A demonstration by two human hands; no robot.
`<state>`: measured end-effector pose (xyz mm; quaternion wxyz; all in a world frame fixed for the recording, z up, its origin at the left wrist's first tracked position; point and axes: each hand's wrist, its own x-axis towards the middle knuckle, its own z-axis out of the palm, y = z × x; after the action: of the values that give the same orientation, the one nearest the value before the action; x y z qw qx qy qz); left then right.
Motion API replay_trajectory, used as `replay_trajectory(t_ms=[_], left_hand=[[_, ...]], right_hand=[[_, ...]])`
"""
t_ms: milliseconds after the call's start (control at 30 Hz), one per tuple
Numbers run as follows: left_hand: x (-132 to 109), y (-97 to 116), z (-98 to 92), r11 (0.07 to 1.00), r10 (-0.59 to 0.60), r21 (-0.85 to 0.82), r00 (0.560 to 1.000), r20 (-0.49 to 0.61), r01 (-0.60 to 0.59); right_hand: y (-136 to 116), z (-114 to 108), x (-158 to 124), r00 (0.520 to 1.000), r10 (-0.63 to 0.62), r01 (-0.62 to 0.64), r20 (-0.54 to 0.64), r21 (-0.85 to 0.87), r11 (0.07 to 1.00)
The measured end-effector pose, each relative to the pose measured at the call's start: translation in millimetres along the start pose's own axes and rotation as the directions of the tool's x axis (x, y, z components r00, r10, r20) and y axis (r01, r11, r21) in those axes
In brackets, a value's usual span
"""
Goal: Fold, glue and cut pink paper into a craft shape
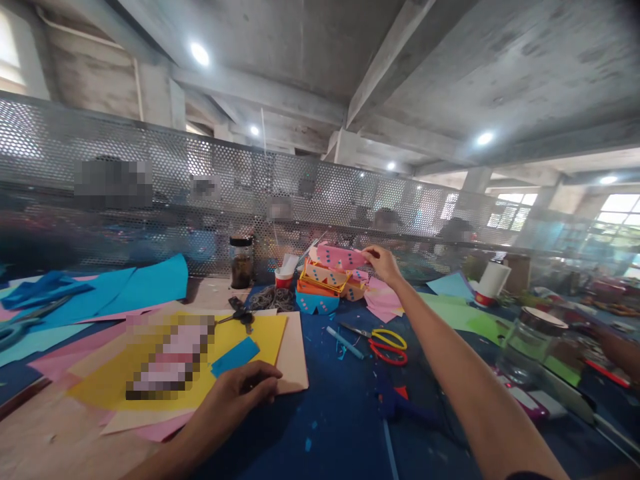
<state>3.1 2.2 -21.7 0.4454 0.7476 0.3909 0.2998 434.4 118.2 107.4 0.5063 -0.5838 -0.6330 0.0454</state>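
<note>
My right hand [384, 264] reaches far forward and pinches the right end of a pink paper piece with blue dots [337, 257]. That piece is at the top of a pile of folded paper shapes, among them a blue one with pink dots [317, 303] and an orange one [315, 287]. Nearer to me, my left hand [250, 387] rests with loosely bent fingers and nothing visible in them. It lies by the edge of a yellow sheet [273, 333] and a beige sheet [295, 363], just below a small blue paper strip [235, 357].
Scissors [387, 345], a light blue stick [345, 342] and a dark blue glue gun [400, 403] lie mid-table. A lidded jar [242, 261] and red cup [284, 277] stand behind. At right is a glass jar [531, 347]; blue sheets [150, 287] lie left. A perforated metal screen [310, 193] closes the back.
</note>
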Motion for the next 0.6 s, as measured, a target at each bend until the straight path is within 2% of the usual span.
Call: replay_trajectory(t_ms=[100, 300, 600], left_hand=[[0.0, 1.1, -0.4, 1.000, -0.002, 0.012, 1.000, 0.000, 0.002], [0.7, -3.8, -0.9, 1.000, 0.000, 0.014, 1.000, 0.007, 0.000], [2.5, -4.7, -1.0, 0.999, -0.025, -0.042, 1.000, -0.004, 0.024]], right_hand=[[3.8, -3.0, -0.3, 0.999, 0.028, -0.027, -0.028, 0.025, 0.999], [10.4, -2.5, 6.8, 0.987, 0.037, -0.037, -0.156, 0.004, 0.999], [16.6, 9.9, 23.2, 0.956, -0.048, 0.005, -0.289, -0.146, 0.989]])
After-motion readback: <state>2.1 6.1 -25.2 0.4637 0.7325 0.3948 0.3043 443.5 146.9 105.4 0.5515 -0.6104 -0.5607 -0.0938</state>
